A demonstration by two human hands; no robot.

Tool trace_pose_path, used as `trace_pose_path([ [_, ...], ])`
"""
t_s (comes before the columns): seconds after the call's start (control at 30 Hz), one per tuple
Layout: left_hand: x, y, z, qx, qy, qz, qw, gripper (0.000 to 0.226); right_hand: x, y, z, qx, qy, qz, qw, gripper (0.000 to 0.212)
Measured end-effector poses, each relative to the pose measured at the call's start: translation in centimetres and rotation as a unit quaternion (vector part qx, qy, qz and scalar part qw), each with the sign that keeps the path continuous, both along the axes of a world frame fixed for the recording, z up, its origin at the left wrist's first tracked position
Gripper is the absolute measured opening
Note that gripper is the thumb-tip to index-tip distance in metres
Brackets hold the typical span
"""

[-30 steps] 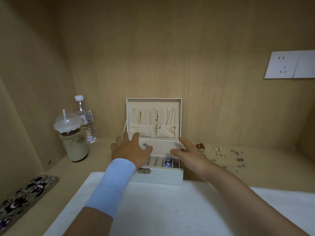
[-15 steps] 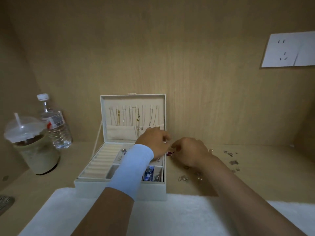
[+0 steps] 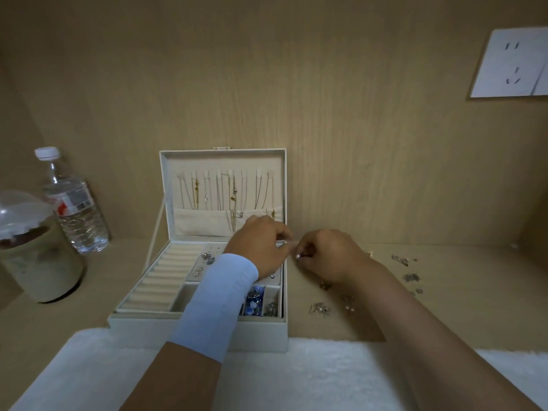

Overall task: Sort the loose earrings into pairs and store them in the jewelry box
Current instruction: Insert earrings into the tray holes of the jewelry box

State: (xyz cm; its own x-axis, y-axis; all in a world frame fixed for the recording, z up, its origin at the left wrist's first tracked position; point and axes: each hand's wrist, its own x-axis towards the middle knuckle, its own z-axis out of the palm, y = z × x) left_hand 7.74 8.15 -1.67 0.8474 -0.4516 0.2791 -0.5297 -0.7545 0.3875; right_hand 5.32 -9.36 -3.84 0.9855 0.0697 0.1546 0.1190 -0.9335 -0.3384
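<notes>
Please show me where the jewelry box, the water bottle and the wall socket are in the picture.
jewelry box [image 3: 139,330]: head view, bare left part of its front wall.
water bottle [image 3: 74,203]: head view, its label.
wall socket [image 3: 510,65]: head view, middle of its white plate.

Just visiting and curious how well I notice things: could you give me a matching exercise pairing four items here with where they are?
Things: 1 water bottle; 2 necklaces; 3 loose earrings; 4 wall socket.
Places: A on the shelf right of the jewelry box; B upper right, back wall; C hanging inside the box's open lid; D left of the box, beside the lidded cup.
Pairs: 1-D, 2-C, 3-A, 4-B.
</notes>
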Motion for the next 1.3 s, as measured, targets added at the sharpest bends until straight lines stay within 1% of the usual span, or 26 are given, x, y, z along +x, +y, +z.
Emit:
trace_pose_path([
  [0.07, -0.3, 0.1, 0.2, -0.013, 0.001, -0.017, 1.000, 0.031, -0.3, -0.6, 0.9, 0.140, 0.000, 0.007, 0.990, 0.004],
  [0.13, -0.6, 0.3, 0.7, -0.041, 0.011, -0.032, 0.999, 0.039, -0.9, -0.5, 2.4, 0.278, 0.005, 0.019, 0.961, 0.005],
  [0.2, -0.9, 0.6, 1.5, -0.089, 0.016, -0.043, 0.995, 0.041, -1.6, -0.1, 3.9, 0.367, 0.022, 0.032, 0.929, 0.011],
  [0.27, -1.1, 1.0, 2.2, -0.146, 0.017, -0.059, 0.987, 0.039, -2.0, 0.3, 4.6, 0.414, 0.043, 0.044, 0.908, 0.012],
  [0.33, -1.1, 1.5, 2.5, -0.182, 0.007, -0.067, 0.981, 0.035, -2.2, 0.6, 4.9, 0.446, 0.066, 0.040, 0.892, 0.014],
  [0.43, -0.8, 2.1, 2.6, -0.183, -0.012, -0.065, 0.981, 0.026, -2.3, 1.0, 5.1, 0.485, 0.103, 0.020, 0.868, 0.023],
  [0.57, -0.4, 2.7, 2.5, -0.178, -0.008, -0.060, 0.982, 0.017, -2.2, 1.7, 5.0, 0.546, 0.143, 0.001, 0.825, 0.025],
  [0.67, 0.0, 3.1, 2.4, -0.216, 0.017, -0.050, 0.975, 0.013, -2.1, 1.9, 4.9, 0.577, 0.148, -0.013, 0.803, 0.023],
  [0.73, -0.1, 3.2, 2.6, -0.270, 0.075, -0.052, 0.958, 0.012, -2.1, 2.2, 4.9, 0.584, 0.139, -0.022, 0.800, 0.022],
  [0.8, -0.4, 3.1, 2.8, -0.312, 0.123, -0.058, 0.940, 0.012, -2.1, 2.7, 5.0, 0.590, 0.121, -0.031, 0.798, 0.023],
  [0.9, -0.7, 2.9, 3.0, -0.336, 0.145, -0.056, 0.929, 0.011, -2.1, 3.6, 4.9, 0.605, 0.073, -0.055, 0.791, 0.023],
  [0.97, -0.6, 3.1, 3.0, -0.347, 0.141, -0.053, 0.926, 0.009, -2.0, 4.2, 4.9, 0.601, 0.041, -0.060, 0.796, 0.022],
  [1.03, -0.5, 3.6, 3.2, -0.355, 0.130, -0.050, 0.924, 0.006, -2.0, 4.7, 5.0, 0.594, 0.027, -0.049, 0.803, 0.022],
  [1.2, 0.2, 6.2, 3.8, -0.358, 0.126, -0.036, 0.925, 0.006, -1.4, 6.0, 5.9, 0.571, 0.070, 0.005, 0.818, 0.013],
  [1.3, 0.6, 7.9, 3.9, -0.351, 0.131, -0.028, 0.927, 0.006, -0.5, 7.4, 6.3, 0.537, 0.056, 0.023, 0.842, 0.014],
])
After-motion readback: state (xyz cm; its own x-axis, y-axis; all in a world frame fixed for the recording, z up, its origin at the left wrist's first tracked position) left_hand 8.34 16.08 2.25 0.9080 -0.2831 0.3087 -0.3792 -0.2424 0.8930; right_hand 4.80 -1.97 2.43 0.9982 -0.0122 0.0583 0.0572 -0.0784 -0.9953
